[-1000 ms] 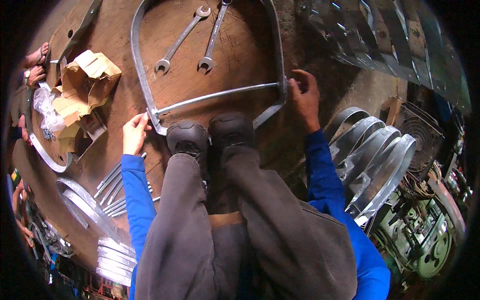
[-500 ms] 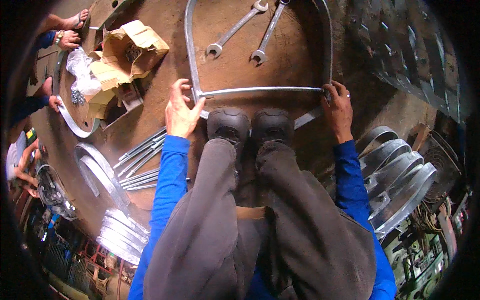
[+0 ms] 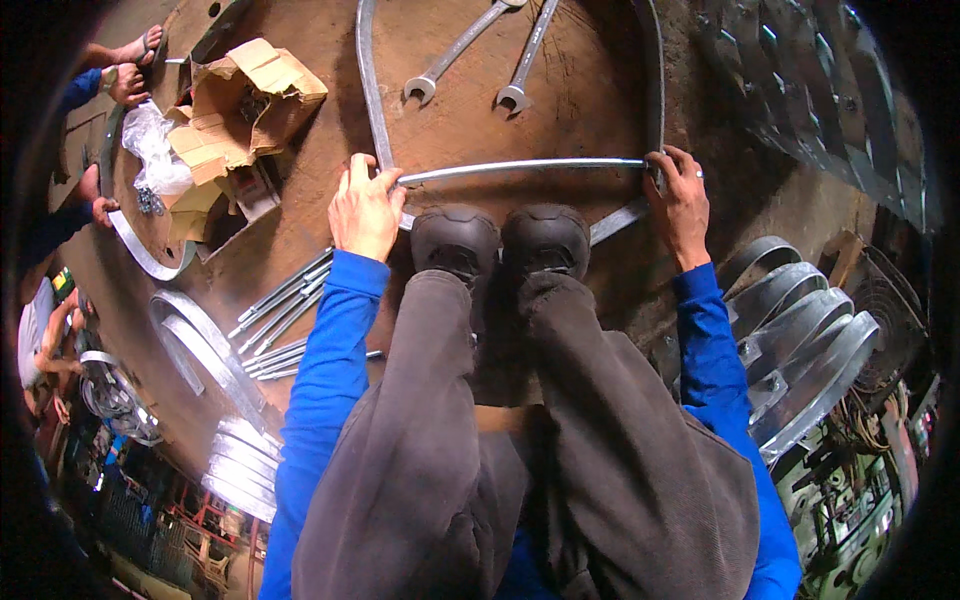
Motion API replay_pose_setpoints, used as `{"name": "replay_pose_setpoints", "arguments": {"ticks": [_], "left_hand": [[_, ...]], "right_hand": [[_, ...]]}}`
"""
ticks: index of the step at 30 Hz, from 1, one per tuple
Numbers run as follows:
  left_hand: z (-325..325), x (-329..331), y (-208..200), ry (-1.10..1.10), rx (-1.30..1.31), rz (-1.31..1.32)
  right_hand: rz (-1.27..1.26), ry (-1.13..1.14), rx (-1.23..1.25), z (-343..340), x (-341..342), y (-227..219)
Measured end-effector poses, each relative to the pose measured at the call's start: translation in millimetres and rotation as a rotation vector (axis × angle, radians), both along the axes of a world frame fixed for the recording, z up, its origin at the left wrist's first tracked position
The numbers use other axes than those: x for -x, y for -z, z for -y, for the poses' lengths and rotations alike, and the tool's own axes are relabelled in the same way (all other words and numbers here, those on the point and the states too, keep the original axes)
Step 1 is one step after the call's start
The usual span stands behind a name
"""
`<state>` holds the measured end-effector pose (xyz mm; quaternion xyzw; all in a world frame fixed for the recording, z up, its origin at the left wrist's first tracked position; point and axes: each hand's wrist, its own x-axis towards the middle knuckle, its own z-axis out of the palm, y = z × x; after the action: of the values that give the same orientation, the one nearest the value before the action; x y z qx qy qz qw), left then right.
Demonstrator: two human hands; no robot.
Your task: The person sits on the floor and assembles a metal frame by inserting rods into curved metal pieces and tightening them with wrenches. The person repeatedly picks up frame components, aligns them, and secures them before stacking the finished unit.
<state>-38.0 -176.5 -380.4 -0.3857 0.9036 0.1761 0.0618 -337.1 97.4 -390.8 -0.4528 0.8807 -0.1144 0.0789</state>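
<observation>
1. Note brown, scuffed floor (image 3: 310,215) beneath the work.
2. Nearest, find black shoes (image 3: 455,240) just short of the metal rod (image 3: 530,166), partly hiding the near side of the curved metal frame (image 3: 373,100).
3. Locate metal rod lying crosswise between both sides of the frame.
4. Record left hand (image 3: 366,208) curled at the rod's left end, fingers bent; cannot tell whether pinching, contact partly hidden.
5. Record right hand (image 3: 682,205) bent around the rod's right end, against the frame; firmness of pinch, cannot tell.
6. To the left, log loose rods (image 3: 285,305) and curved strips (image 3: 205,345); to the right, bent metal bands (image 3: 810,330).
7. Beyond the rod, inside the frame, list two wrenches (image 3: 465,50), apart.
8. Far left, observe torn cardboard box (image 3: 215,110) beside clear plastic bag (image 3: 157,155), plus another person's hand (image 3: 104,210) at a curved band (image 3: 143,252).
</observation>
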Motion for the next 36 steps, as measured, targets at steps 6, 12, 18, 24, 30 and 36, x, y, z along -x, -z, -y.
{"name": "replay_pose_setpoints", "arguments": {"ticks": [6, 12, 18, 24, 30, 36], "left_hand": [[13, 13, -8, 0.035, -0.116, 0.151], [6, 22, -7, 0.027, -0.047, 0.154], [-3, 8, 6, -0.04, -0.08, 0.04], [-7, 6, 2, 0.018, -0.004, -0.014], [-1, -2, -1, 0.006, -0.07, 0.004], [-5, 2, -2, -0.008, -0.134, -0.001]], "right_hand": [[-0.014, 0.006, -0.031, -1, -1, -1], [-0.013, 0.004, -0.019, -2, -1, 1], [-0.005, 0.011, 0.001, -7, 3, 10], [-0.022, 0.035, -0.08, -14, 7, 16], [0.199, 0.087, 0.228, -13, 4, 17], [0.177, 0.193, 0.209, -22, 1, 19]]}}
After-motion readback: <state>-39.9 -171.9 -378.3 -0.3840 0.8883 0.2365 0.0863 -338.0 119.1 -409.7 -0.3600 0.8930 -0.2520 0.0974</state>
